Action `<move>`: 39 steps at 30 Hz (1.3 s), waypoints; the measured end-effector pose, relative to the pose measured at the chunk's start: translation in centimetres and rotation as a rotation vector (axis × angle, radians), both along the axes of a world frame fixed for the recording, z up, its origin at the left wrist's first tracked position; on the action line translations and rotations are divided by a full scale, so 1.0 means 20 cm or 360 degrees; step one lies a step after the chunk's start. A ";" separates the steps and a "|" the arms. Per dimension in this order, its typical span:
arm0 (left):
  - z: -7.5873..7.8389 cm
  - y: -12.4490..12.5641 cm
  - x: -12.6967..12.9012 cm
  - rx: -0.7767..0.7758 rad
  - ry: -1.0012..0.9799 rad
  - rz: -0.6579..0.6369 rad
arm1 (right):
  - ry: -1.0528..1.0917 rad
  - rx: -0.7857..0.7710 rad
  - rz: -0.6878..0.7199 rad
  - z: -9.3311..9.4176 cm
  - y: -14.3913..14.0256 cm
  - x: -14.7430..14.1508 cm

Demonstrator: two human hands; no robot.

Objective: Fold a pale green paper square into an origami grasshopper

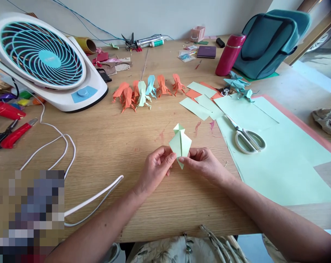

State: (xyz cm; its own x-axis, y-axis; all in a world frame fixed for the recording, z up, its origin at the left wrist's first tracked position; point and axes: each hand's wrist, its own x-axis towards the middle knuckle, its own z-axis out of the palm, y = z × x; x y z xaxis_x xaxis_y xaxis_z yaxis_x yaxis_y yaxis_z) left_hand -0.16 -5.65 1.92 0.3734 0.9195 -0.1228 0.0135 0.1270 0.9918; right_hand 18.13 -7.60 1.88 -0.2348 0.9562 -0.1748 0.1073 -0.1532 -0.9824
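A folded piece of pale green paper [181, 143], kite-shaped with a crease down its middle and a small folded tip on top, is held between both hands above the table. My left hand [158, 164] pinches its lower left edge between thumb and fingers. On the lower right, my right hand [202, 162] grips it with the thumb near the pointed bottom end. Beyond the hands stand several folded paper figures in orange, one pale green figure [142, 95] and a blue figure [151, 86].
Scissors [249, 140] lie on large pale green sheets [285, 179] at the right. Cut paper pieces [195, 107] and blue folded figures [238, 84] are behind them. A white fan [96, 91] stands back left, its cable [56, 128] trailing forward. A pink bottle [229, 54] stands beside a teal bag [266, 44].
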 end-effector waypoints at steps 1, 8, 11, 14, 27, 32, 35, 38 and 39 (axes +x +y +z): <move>-0.01 0.00 0.00 -0.0016 -0.0036 0.0018 | -0.0045 0.0002 0.0053 0.00 0.00 0.00; -0.09 0.00 0.00 -0.0151 -0.0173 0.0076 | -0.0260 0.0080 0.0198 0.01 -0.03 -0.03; -0.09 0.00 0.01 -0.0170 -0.0188 0.0185 | -0.0265 0.0102 0.0224 0.01 -0.04 -0.03; -0.08 0.00 0.01 -0.0170 -0.0219 0.0233 | -0.0257 0.0079 0.0233 0.01 -0.04 -0.03; -0.04 0.01 0.01 -0.0341 -0.0308 0.0182 | -0.0634 0.0445 0.0216 0.01 -0.06 -0.07; -0.05 0.07 -0.04 0.0265 0.0161 0.0131 | -0.0717 0.0591 0.0187 0.00 -0.07 -0.08; -0.05 0.11 -0.07 0.0693 0.0295 0.0186 | -0.0725 0.0609 0.0221 0.00 -0.07 -0.08; -0.05 0.12 -0.08 0.0715 0.0229 0.0181 | -0.0715 0.0586 0.0233 0.00 -0.07 -0.07; -0.05 0.12 -0.07 0.0682 0.0206 0.0180 | -0.0712 0.0566 0.0236 0.01 -0.07 -0.07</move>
State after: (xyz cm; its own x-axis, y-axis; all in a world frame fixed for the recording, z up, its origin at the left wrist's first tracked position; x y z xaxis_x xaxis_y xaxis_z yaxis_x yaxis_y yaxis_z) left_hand -1.66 -3.32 0.93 0.2742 0.9316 0.2387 0.1501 -0.2866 0.9462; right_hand 16.69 -8.97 1.99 -0.3479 0.9368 0.0374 0.5184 0.2254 -0.8249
